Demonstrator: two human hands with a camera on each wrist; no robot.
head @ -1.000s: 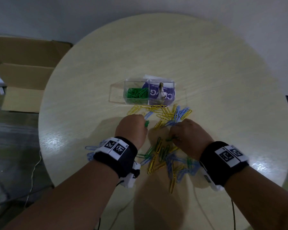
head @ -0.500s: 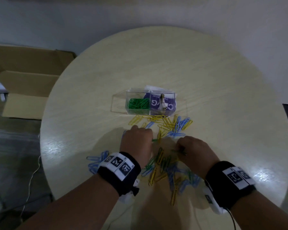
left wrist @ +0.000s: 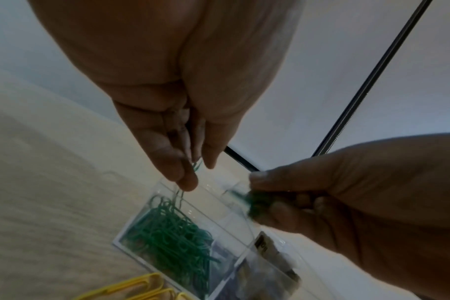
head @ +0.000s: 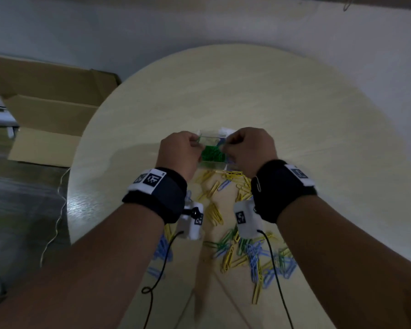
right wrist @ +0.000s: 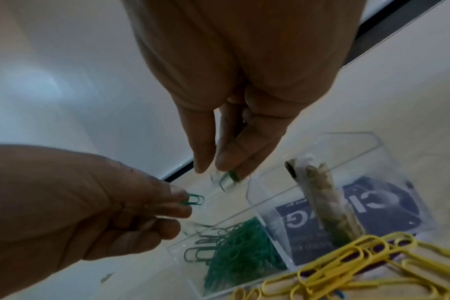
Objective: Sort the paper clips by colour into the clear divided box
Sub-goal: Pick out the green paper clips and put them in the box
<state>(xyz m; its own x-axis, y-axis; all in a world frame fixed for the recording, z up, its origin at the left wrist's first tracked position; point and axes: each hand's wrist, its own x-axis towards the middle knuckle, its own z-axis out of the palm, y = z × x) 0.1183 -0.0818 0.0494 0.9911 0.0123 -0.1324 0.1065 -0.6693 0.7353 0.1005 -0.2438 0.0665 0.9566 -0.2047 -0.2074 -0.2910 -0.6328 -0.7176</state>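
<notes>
Green clips [right wrist: 193,200] pinched in your left hand [head: 179,154] fingertips, more pinched in your right hand [head: 250,148], both above the box [right wrist: 321,203], green compartment below.

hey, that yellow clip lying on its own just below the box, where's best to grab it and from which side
Judging from the head view, pinch the yellow clip across its narrow width near one rounded end, from straight above. It lies flat on the table, so the fingertips probably must nip its wire edges.
</notes>
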